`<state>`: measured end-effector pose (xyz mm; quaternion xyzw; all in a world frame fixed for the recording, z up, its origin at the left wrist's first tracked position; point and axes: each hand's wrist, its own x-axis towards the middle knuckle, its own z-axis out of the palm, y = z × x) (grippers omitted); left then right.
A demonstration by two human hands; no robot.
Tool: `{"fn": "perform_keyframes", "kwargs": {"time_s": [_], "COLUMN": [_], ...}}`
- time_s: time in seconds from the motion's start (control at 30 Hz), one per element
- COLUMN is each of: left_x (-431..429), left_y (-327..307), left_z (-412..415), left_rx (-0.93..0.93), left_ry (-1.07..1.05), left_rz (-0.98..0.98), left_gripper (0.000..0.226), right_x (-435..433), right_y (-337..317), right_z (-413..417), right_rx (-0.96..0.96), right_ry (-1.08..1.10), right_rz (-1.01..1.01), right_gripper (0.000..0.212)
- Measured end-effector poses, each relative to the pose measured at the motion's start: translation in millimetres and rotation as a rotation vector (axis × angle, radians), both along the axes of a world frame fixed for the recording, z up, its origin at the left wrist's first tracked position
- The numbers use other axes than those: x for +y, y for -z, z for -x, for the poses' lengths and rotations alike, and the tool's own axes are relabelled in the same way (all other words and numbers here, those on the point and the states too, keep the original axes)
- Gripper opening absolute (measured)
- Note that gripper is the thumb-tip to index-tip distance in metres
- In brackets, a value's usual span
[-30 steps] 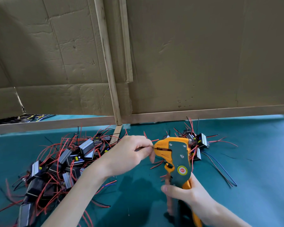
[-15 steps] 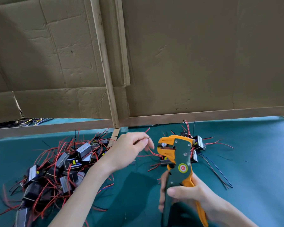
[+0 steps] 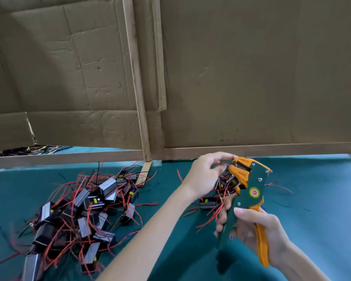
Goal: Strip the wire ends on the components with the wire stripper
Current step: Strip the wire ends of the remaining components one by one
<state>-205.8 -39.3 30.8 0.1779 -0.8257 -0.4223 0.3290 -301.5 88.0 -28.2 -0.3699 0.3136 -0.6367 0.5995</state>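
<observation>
Right grip (image 3: 245, 226) clenched on wire stripper (image 3: 249, 179) handles. Left grip (image 3: 206, 175) at its head, blurred, I can't tell. Components (image 3: 85, 207) piled on tabletop (image 3: 316, 199).

Soft, fairly bright light; pale streak across cardboard (image 3: 49, 47); frame edges bowed; left hand (image 3: 205, 175) slightly motion-blurred.

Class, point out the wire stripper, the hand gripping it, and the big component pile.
wire stripper (image 3: 260, 185), head view, green body.
right hand (image 3: 270, 226), head view, thumb base.
component pile (image 3: 107, 186), head view, a metal case.
</observation>
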Motion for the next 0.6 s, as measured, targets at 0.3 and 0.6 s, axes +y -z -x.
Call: {"fn": "perform_keyframes", "kwargs": {"time_s": [0.3, 0.6], "left_x": [-86.7, -91.3], "left_y": [30.2, 55.2], "left_z": [-103.6, -118.4], "left_rx": [-0.731, -0.811], "left_ry": [-0.817, -0.897], "left_rz": [0.424, 0.552], "left_gripper": [0.021, 0.013], "right_x": [-3.4, -1.7], "right_y": [6.7, 6.7], "right_z": [-4.5, -7.0], "right_rx": [0.084, 0.101], "right_ry": [0.005, -0.012], "right_rz": [-0.017, -0.037], "right_gripper": [0.028, 0.024]}}
